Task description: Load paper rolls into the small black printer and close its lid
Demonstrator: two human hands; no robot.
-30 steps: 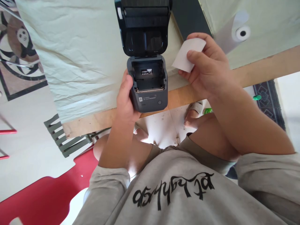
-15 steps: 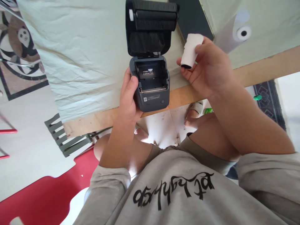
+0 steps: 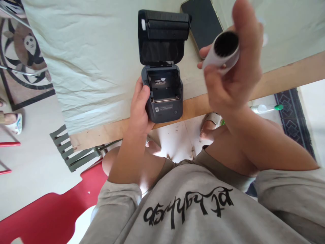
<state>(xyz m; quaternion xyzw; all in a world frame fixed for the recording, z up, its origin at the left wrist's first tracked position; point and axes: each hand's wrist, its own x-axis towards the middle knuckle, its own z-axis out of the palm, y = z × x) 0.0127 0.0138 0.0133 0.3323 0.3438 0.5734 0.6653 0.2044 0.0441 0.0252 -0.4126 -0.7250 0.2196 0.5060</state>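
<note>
A dark grey label printer point(image 3: 165, 112) rests at the table's front edge, its black lid point(image 3: 162, 51) swung up and its paper bay bare inside. My left hand point(image 3: 141, 105) grips the printer's left side, thumb on the rim of the body. Raised to the right of the printer, my right hand point(image 3: 236, 74) is closed around a white paper roll point(image 3: 215, 62). One end of the roll faces me, showing its dark hollow core. The fingers behind the roll are partly hidden.
A dark phone point(image 3: 203, 23) lies on the pale tablecloth point(image 3: 96, 51) behind the printer. Another white roll is mostly hidden behind my right hand. A wooden edge point(image 3: 284, 69) runs along the table front. A red chair point(image 3: 50, 213) stands at lower left; a person's foot point(image 3: 11, 118) shows at far left.
My right hand has lifted the paper roll up and to the right, turning its hollow end toward me. It now covers most of the other roll. My left hand still holds the printer.
</note>
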